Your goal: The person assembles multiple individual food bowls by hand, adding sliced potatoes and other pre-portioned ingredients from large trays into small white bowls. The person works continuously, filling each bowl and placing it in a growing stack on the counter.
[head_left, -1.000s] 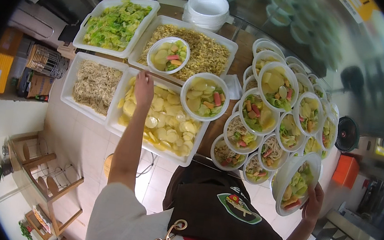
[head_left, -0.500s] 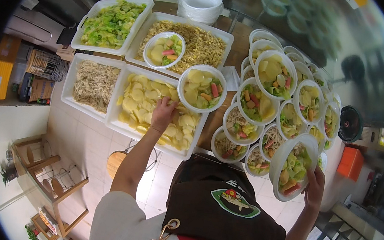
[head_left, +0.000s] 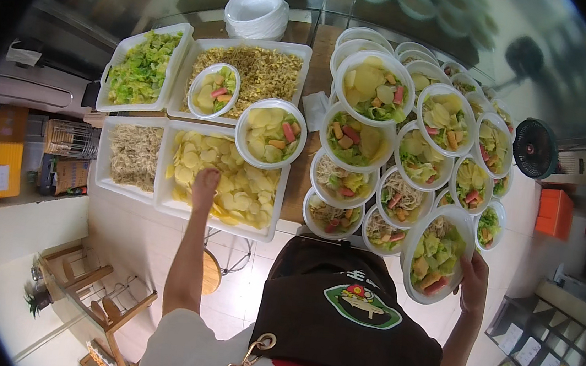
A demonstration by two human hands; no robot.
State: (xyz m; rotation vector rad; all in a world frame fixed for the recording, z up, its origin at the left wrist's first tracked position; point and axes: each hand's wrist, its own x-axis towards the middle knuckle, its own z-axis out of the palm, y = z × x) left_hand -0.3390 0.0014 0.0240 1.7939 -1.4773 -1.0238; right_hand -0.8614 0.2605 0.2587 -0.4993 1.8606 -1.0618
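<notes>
My left hand [head_left: 205, 187] is in the white tray of pale yellow potato slices [head_left: 245, 199], touching the slices near the tray's middle; its fingers point down and are mostly hidden. At the right, my right hand [head_left: 474, 279] grips the rim of a white plastic bowl [head_left: 408, 256], fingers along its outer side. That bowl is tilted and holds lettuce, potato slices, shredded pale food and pink and orange chunks. A filled bowl [head_left: 270, 136] rests on the potato tray's far right corner. Another small filled bowl [head_left: 214, 92] sits on the bean sprouts.
Left of the potatoes is a tray of shredded pale food [head_left: 133, 155]. Behind stand trays of chopped lettuce [head_left: 144, 67] and bean sprouts [head_left: 265, 73], and a stack of empty bowls [head_left: 255, 15]. Several filled bowls [head_left: 361, 144] crowd and overlap on the table's right side.
My left hand has moved left across the potato slices. My right hand still holds the bowl, at almost the same spot. The whole view has turned slightly.
</notes>
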